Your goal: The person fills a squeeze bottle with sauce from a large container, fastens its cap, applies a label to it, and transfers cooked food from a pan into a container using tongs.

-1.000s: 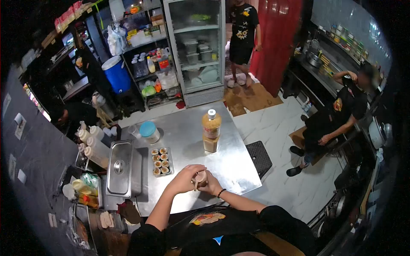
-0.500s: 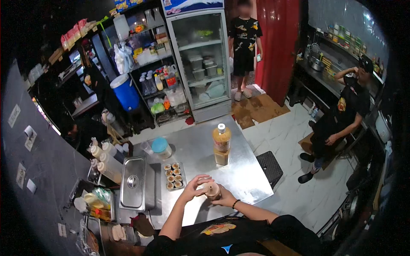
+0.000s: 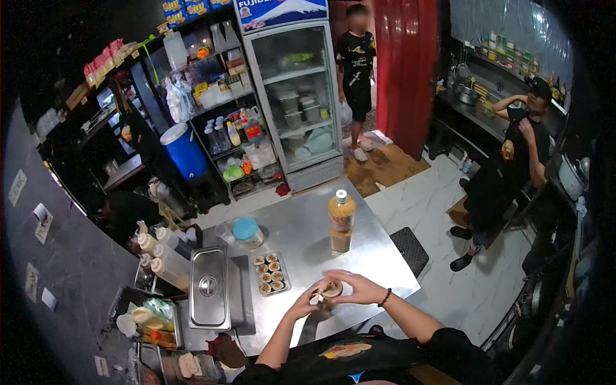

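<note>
head view: right hand [image 3: 360, 289] now arches over round brown-topped container [image 3: 332, 290], clamped across rim; left hand [image 3: 304, 304] has dropped to near-left side, hold i can't tell. regrip, i judge; container kept above steel table [image 3: 378, 256].

flashing turquoise on the jar lid [image 3: 246, 228] by the worktop's [image 3: 298, 234] far left corner, glowing amber in the bottle [image 3: 341, 212] toward the right edge, ringed white, dotted orange across the rolls [image 3: 274, 266], pinkish brown on the container [image 3: 332, 288], black on the bracelet [image 3: 385, 297]!
</note>
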The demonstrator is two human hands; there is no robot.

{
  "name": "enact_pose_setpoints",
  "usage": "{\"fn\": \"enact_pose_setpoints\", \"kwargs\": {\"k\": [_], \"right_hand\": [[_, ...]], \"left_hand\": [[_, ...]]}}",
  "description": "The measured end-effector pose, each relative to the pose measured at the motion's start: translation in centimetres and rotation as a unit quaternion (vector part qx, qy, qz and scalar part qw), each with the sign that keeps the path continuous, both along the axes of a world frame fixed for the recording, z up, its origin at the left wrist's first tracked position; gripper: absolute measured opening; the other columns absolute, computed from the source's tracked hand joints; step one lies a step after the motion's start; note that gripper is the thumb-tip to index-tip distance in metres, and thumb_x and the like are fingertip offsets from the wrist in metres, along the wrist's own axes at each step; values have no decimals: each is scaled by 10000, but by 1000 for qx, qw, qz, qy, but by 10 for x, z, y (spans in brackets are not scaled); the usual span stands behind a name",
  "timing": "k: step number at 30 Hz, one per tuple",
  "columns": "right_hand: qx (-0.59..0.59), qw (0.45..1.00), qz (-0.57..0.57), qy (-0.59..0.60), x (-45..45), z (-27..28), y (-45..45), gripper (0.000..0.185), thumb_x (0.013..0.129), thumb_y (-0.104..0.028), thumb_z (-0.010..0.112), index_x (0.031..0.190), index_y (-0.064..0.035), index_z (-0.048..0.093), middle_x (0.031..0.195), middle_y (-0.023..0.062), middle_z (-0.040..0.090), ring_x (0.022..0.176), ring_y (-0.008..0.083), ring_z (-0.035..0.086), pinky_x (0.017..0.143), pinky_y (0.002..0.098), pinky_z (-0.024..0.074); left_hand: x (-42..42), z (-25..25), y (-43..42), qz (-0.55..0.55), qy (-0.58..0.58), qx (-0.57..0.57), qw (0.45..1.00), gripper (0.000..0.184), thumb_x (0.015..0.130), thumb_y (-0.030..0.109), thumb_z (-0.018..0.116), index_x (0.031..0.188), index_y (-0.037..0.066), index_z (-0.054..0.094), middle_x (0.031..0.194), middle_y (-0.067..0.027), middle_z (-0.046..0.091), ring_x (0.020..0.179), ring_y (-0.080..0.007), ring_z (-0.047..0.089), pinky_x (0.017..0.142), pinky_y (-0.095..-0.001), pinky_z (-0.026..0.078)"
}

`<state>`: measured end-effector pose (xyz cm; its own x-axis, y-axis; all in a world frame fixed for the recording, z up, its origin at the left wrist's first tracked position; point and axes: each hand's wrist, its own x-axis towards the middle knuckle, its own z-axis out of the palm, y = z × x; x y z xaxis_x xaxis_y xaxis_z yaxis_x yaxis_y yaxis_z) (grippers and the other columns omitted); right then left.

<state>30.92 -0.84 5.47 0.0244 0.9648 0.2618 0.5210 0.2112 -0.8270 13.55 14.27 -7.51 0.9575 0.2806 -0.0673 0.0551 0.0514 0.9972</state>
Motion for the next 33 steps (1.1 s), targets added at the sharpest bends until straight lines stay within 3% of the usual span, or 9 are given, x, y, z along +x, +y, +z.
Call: {"fn": "enact_pose_setpoints", "kwargs": {"k": [6,11,13,16,19,22,26,31,33], "right_hand": [[9,988,-137,-66,-21,-12,10,427,726,-285,723,1056,-52,583,1048,125,588,961,269,580,823,335,471],[17,959,-253,-130,-42,-7,-3,403,698,-270,734,977,-9,605,1002,134,582,938,315,561,813,362,474],[23,955,-256,-150,-40,-9,-8,417,672,-245,746,984,-8,601,973,129,576,936,317,548,811,369,469],[44,975,-193,-103,-38,1,-19,412,669,-220,743,996,-16,595,949,125,571,920,314,543,798,377,468],[-9,975,-182,-129,-32,2,-25,449,667,-287,746,975,-2,586,937,138,569,927,316,546,785,372,474],[-64,916,-308,-250,-39,9,-17,506,667,-409,719,921,8,589,877,143,574,852,303,592,696,362,500],[-120,923,-307,-196,-36,20,-23,580,653,-496,714,848,32,573,842,174,594,758,329,602,646,399,501],[-278,942,-106,-153,-15,57,-49,475,695,-507,692,791,-49,612,679,130,622,638,312,612,572,388,475],[-105,972,-172,-117,-13,56,-48,468,684,-361,746,990,-50,577,930,141,608,821,287,603,692,363,476]], "left_hand": [[11,0,-52,155,5,175,972,798,635,173,795,1292,34,365,1245,-152,479,1164,-287,464,962,-383,379],[29,-11,-91,341,0,398,851,835,575,247,827,1238,21,373,1156,-190,441,1088,-370,414,920,-442,366],[29,-18,-72,287,40,358,887,851,554,280,837,1235,32,390,1175,-193,404,1110,-365,365,962,-447,328],[24,-9,-44,78,-77,205,973,797,553,277,839,1214,68,445,1183,-200,444,1093,-349,452,956,-392,374],[22,9,-52,67,74,205,974,789,555,251,837,1211,57,444,1113,-206,522,1031,-340,524,905,-373,420],[35,-4,-89,194,2,227,954,742,569,202,818,1182,18,443,1043,-196,576,958,-351,574,833,-392,462],[38,0,-103,290,-38,261,920,716,589,182,802,1180,3,439,1082,-186,565,967,-343,577,826,-380,467],[39,10,-87,285,-58,171,941,730,614,199,798,1211,16,418,1110,-180,560,1012,-322,570,855,-381,462],[39,7,-78,252,-23,222,942,751,609,214,806,1221,32,411,1131,-169,557,1044,-314,560,879,-379,453]]}}
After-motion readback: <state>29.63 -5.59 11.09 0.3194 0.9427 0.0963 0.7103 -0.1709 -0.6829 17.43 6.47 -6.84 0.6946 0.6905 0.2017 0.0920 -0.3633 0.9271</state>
